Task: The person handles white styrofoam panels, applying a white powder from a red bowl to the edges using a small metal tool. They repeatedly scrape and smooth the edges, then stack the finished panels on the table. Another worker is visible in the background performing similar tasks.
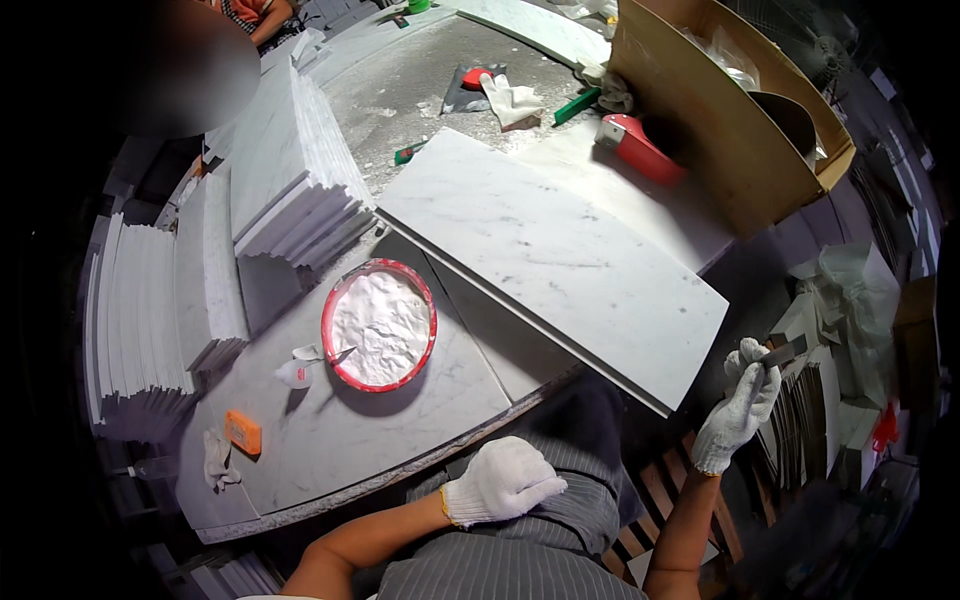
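My right hand (735,415), in a white knit glove, is raised beyond the right end of a marble slab (560,260). Its fingers close on a short flat grey blade (785,350). In front of my striped apron, my left hand (505,482), gloved the same way, is curled closed; its palm side is hidden. The long white slab with grey veins lies tilted across the table, its near end jutting past the front edge. Left of it stands a red-rimmed bowl (380,325) of white paste. A putty knife (300,370) with a pale handle rests on the bowl's rim.
Stacked white slabs (300,170) stand at left. Near the table's left corner lie an orange block (243,432) and a crumpled glove (220,460). A red tape dispenser (640,150) sits beside a large cardboard box (720,110). Another person's orange sleeve (268,20) shows far left.
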Tool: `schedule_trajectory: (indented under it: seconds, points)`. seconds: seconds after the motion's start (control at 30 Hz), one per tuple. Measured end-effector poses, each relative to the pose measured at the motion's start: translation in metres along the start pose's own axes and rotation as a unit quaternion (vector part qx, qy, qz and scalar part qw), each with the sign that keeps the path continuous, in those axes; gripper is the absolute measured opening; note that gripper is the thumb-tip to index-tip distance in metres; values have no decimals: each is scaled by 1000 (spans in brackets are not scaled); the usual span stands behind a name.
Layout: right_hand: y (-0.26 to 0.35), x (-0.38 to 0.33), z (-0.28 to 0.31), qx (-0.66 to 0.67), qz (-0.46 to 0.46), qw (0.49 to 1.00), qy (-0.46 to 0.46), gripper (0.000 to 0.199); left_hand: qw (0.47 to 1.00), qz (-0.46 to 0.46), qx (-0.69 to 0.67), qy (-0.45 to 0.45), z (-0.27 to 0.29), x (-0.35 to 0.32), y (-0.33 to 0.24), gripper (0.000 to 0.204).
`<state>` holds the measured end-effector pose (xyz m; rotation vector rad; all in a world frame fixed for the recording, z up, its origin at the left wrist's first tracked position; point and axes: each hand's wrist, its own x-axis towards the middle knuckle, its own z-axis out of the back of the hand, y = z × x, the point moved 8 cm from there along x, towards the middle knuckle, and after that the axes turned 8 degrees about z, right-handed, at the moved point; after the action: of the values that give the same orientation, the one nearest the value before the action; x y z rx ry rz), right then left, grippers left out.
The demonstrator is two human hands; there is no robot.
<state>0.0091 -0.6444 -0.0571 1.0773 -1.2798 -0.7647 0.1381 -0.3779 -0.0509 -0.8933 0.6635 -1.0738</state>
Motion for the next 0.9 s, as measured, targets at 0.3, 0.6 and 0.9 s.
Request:
schedule_trajectory:
  seconds: [0.3, 0.6, 0.9]
  points:
    - [-3, 5, -72, -58, -18, 993, 99, 26, 976, -54, 5, -209, 48, -6, 30, 16]
    - [-2, 1, -76, -163, -34, 980, 109, 28, 975, -50, 0, -218, 64, -4, 60, 22]
    - [-21, -1, -59, -203, -101, 970, 86, 28, 977, -39, -8, -209, 68, -2, 62, 29]
